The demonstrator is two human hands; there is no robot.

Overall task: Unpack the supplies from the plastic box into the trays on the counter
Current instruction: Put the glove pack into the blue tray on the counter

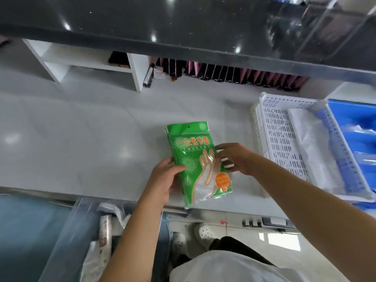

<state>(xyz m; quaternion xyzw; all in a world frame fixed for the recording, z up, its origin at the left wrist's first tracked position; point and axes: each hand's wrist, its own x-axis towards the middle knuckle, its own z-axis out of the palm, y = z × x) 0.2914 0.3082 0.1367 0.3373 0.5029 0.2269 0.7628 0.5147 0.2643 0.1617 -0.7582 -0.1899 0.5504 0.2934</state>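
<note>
A green packet of disposable gloves (198, 163) lay at the centre of the frame on the white surface (81, 139), its lower end close to the near edge. The left hand (164, 180) was clamped on the packet's left edge, thumb on top. The right hand (234, 157) rested its fingers on the right edge; whether it truly gripped, I could not tell. The white perforated tray (284, 143) stood at the right of the frame, well apart from the packet, with a blue tray (354, 127) beyond it. The clear plastic box (85, 231) sat at lower left, below the surface.

The film looked slick, so a light pinch would likely let the packet slide out mid-carry. Being so near the edge, it could drop to the floor. There also seemed to be several packets stacked, and lifting by one side might fan them apart.
</note>
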